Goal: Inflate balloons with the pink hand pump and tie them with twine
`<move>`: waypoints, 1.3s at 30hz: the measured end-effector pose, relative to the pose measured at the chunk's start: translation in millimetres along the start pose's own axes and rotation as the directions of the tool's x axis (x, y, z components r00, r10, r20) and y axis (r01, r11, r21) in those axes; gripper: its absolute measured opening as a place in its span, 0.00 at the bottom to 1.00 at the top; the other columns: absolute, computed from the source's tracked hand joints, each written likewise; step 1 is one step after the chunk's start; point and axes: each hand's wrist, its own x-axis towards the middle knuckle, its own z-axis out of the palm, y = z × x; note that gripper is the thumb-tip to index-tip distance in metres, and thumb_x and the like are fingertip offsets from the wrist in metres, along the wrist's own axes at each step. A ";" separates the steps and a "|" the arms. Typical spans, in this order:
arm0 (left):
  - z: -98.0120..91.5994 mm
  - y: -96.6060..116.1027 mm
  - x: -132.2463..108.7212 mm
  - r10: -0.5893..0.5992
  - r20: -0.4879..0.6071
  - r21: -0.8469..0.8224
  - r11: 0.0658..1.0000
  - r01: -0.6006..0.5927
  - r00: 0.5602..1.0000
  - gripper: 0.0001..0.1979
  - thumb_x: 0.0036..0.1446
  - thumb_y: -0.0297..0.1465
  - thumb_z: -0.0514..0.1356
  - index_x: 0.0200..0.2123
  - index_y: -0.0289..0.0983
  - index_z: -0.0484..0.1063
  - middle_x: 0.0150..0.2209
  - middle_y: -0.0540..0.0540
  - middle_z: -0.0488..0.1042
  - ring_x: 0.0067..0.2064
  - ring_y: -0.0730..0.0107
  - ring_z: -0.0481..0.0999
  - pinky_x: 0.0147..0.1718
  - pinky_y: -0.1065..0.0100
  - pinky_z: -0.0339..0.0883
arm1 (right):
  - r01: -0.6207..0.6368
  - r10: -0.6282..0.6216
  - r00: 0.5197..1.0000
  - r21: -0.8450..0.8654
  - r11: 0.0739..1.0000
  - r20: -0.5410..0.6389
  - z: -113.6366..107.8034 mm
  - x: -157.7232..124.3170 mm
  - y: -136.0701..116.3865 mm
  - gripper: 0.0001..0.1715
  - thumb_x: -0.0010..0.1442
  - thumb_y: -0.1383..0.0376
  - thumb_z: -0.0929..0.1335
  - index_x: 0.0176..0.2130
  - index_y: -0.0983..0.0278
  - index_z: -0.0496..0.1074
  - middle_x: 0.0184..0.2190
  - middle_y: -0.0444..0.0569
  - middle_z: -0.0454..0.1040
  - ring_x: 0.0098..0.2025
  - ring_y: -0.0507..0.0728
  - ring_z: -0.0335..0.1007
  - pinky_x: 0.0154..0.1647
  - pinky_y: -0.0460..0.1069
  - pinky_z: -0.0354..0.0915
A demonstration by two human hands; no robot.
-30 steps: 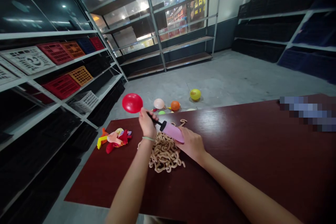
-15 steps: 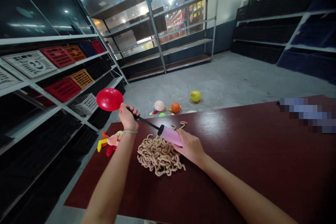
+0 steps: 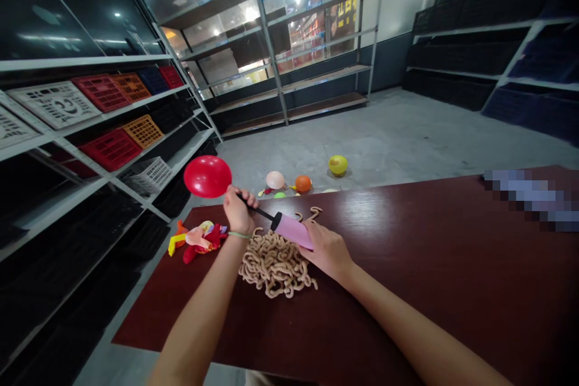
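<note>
A pink balloon pump [image 3: 293, 230] with a black rod slants across the space above the table. My right hand [image 3: 330, 251] is wrapped round its pink barrel. My left hand [image 3: 239, 211] is closed on the black end of the pump, beside the inflated red balloon [image 3: 208, 177]. The balloon's neck is hidden by the fingers. Below the pump lies a heap of beige, curled, worm-like pieces [image 3: 275, 268] on the dark red-brown table [image 3: 398, 265]. Left of the left wrist are several limp balloons [image 3: 199, 238] in red, yellow, orange and pink.
On the floor beyond the table sit a yellow balloon [image 3: 338, 164], an orange balloon [image 3: 303, 183] and a pale pink balloon [image 3: 275, 180]. Shelves with crates [image 3: 113, 149] line the left. A blurred bluish object [image 3: 529, 193] lies at the table's right.
My left hand has moved right, toward the pink barrel, and the red balloon has come with it. Less of the black rod shows. The right hand stays nearly in place.
</note>
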 end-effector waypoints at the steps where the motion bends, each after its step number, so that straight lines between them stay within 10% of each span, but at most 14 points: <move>1: -2.3 10.1 8.7 0.021 0.001 0.006 1.000 -0.021 1.000 0.12 0.57 0.36 0.57 0.28 0.40 0.55 0.19 0.58 0.55 0.15 0.80 0.55 0.15 0.74 0.48 | 0.007 -0.007 1.000 0.004 1.000 -0.005 1.1 -0.1 0.1 0.25 0.56 0.64 0.69 0.53 0.63 0.65 0.41 0.51 0.77 0.41 0.58 0.74 0.39 0.50 0.65; 5: 0.7 21.0 17.7 0.069 0.027 -0.032 0.997 -0.068 0.997 0.13 0.58 0.38 0.58 0.29 0.40 0.56 0.19 0.58 0.54 0.15 0.81 0.53 0.14 0.75 0.46 | -0.005 0.005 0.999 0.018 1.000 -0.035 3.7 -0.5 1.2 0.24 0.56 0.64 0.70 0.52 0.62 0.65 0.40 0.50 0.77 0.40 0.58 0.74 0.39 0.50 0.65; 13: 28.4 -49.2 -44.3 -0.022 0.134 -0.019 1.000 0.024 0.991 0.15 0.59 0.41 0.57 0.28 0.40 0.56 0.19 0.57 0.58 0.16 0.80 0.57 0.15 0.75 0.51 | -0.130 0.129 0.990 -0.013 0.991 -0.050 -1.6 -2.0 4.4 0.24 0.57 0.60 0.70 0.52 0.62 0.65 0.41 0.51 0.77 0.40 0.59 0.75 0.36 0.50 0.64; 23: 3.4 37.7 27.5 0.107 0.021 0.104 0.989 -0.109 0.994 0.10 0.58 0.36 0.55 0.29 0.40 0.56 0.19 0.57 0.58 0.16 0.79 0.57 0.15 0.76 0.52 | 0.014 -0.013 1.000 0.025 1.000 -0.012 4.4 0.3 1.4 0.22 0.57 0.61 0.69 0.51 0.63 0.66 0.40 0.50 0.77 0.40 0.57 0.74 0.37 0.48 0.63; 33: 23.4 -60.0 -36.2 0.042 0.025 0.101 0.994 -0.044 0.999 0.12 0.61 0.39 0.53 0.28 0.40 0.56 0.19 0.56 0.60 0.16 0.78 0.60 0.16 0.74 0.57 | -0.140 0.132 0.987 -0.089 0.986 -0.093 3.1 -2.9 6.1 0.25 0.55 0.60 0.71 0.50 0.63 0.67 0.38 0.49 0.77 0.38 0.57 0.74 0.34 0.48 0.60; 39: -3.3 -14.3 2.9 0.009 -0.033 0.160 0.987 -0.004 0.999 0.08 0.59 0.35 0.53 0.29 0.40 0.56 0.19 0.56 0.60 0.16 0.77 0.61 0.16 0.75 0.57 | -0.013 0.010 0.999 -0.083 0.996 -0.035 1.9 -2.1 2.0 0.23 0.56 0.62 0.70 0.51 0.63 0.66 0.39 0.48 0.77 0.39 0.56 0.73 0.36 0.48 0.60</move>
